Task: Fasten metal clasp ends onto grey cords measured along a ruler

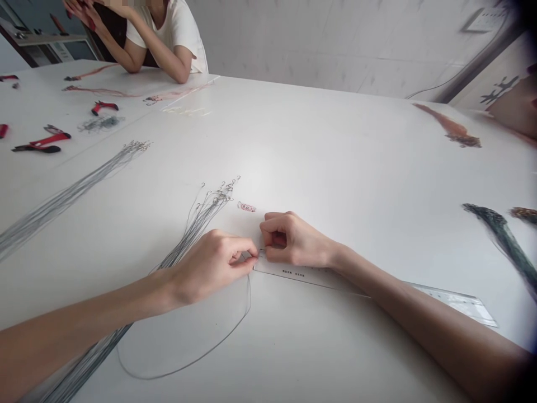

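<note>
My left hand [222, 257] is closed, thumb and forefinger pinching the end of a thin grey cord [201, 358], which hangs in a wide loop on the table below. A tiny dark piece shows between the two hands, too small to name. My right hand [293, 240] is closed with curled fingers over the left end of a clear ruler [455, 302]; whatever it holds is hidden. The right forearm crosses the ruler's middle. Under my left forearm lies a bundle of grey cords [180, 249] with small hook-like ends at the top.
A small red-and-white wrapper [246, 207] lies beyond my hands. Another grey cord bundle [84, 184] and red-handled pliers [46, 143] are at left. Brown [453, 126] and dark green bundles [503, 235] lie at right. A person in a white shirt [187, 33] leans on the far edge.
</note>
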`<state>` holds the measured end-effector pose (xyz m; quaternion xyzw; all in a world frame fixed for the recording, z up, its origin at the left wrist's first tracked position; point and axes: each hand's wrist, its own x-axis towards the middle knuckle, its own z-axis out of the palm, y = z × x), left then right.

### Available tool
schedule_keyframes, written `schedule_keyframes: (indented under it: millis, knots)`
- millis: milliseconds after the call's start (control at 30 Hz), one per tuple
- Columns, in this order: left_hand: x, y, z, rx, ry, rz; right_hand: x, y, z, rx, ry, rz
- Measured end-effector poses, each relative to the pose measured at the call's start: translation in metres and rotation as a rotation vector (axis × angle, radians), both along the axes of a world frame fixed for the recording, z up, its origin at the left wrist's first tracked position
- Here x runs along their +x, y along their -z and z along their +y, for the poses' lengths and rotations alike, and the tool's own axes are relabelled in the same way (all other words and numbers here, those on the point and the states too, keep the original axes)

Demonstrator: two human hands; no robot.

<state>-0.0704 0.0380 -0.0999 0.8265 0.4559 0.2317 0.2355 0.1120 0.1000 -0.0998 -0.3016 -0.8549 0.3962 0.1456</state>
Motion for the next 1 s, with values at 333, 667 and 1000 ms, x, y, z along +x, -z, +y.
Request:
schedule_keyframes:
  millis: [333, 667, 1000]
  knots:
    - [-0.0002, 0.0005, -0.0021, -0.057, -0.012, -0.004, -0.0002, -0.0003, -0.0001, 0.001, 0.003, 0.005]
    - [-0.0017, -0.0009, -0.0022, -0.168, 0.000, -0.007, -0.0001, 0.0001, 0.0001, -0.011, 0.004, 0.009]
    - [-0.0028, -0.0001, -0.0033, -0.150, 0.011, -0.017, -0.0001, -0.0008, -0.0005, -0.022, 0.019, -0.002]
